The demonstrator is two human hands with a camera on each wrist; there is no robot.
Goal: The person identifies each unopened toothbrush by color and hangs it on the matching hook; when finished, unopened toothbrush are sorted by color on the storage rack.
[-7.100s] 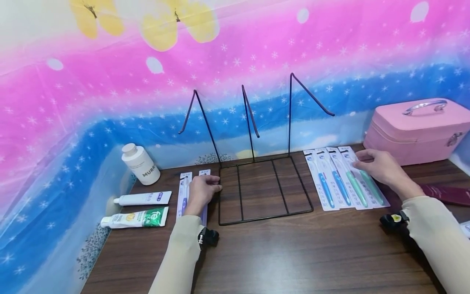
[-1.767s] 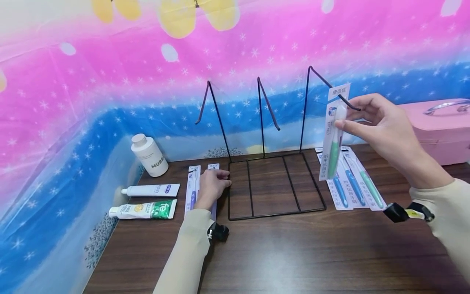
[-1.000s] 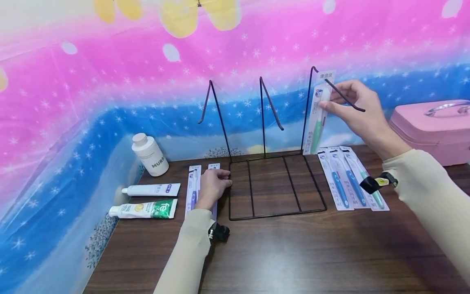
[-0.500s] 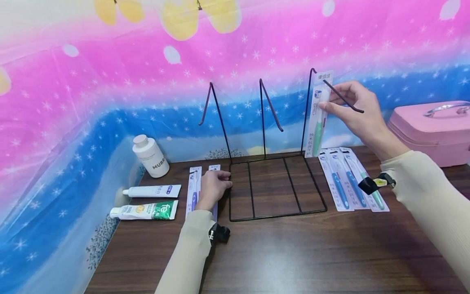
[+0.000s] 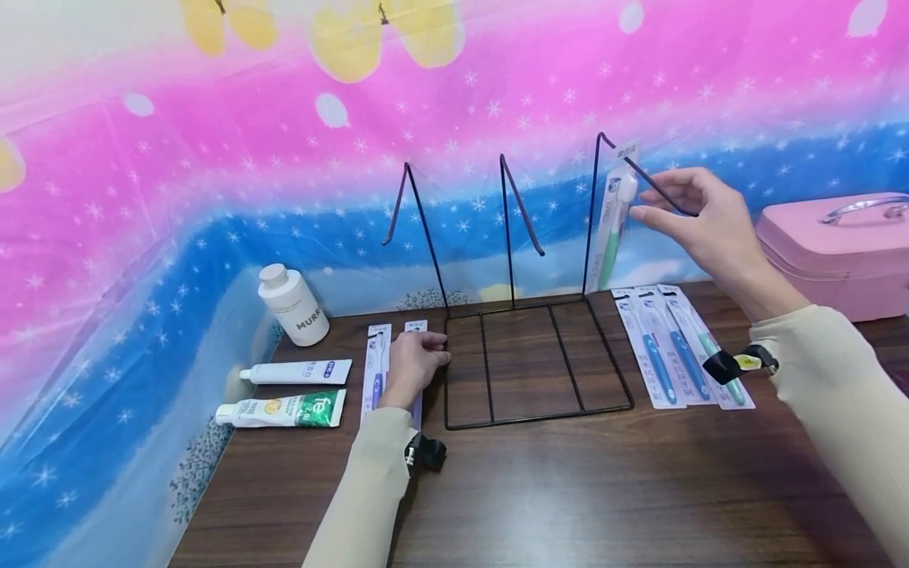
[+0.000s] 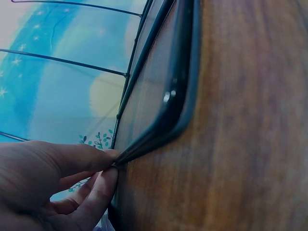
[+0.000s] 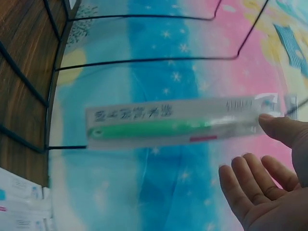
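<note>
A black wire rack [image 5: 582, 412] with three upright hooks stands on the table against the wall. My left hand [image 5: 412, 363] pinches the left rod of its base between thumb and fingers; the left wrist view shows this grip close up. From the right hook hangs a packaged green toothbrush [image 5: 611, 237]. Beside it my right hand [image 5: 703, 213] has its fingers spread; in the right wrist view the thumb [image 7: 284, 130] overlaps the pack's upper end, and I cannot tell whether it touches. Packaged toothbrushes [image 5: 660, 347], two blue and one green, lie right of the rack.
Purple packaged toothbrushes [image 5: 376, 367] lie left of the rack, partly under my left hand. Two toothpaste tubes [image 5: 298, 371] and a white bottle [image 5: 294, 306] are farther left. A pink case [image 5: 838, 256] stands at the right. A printed cloth covers the wall behind.
My right hand took a green toothbrush pack from the right-hand row and brought it onto the right hook. Its fingers have now spread from the pack. The left hand keeps its hold.
</note>
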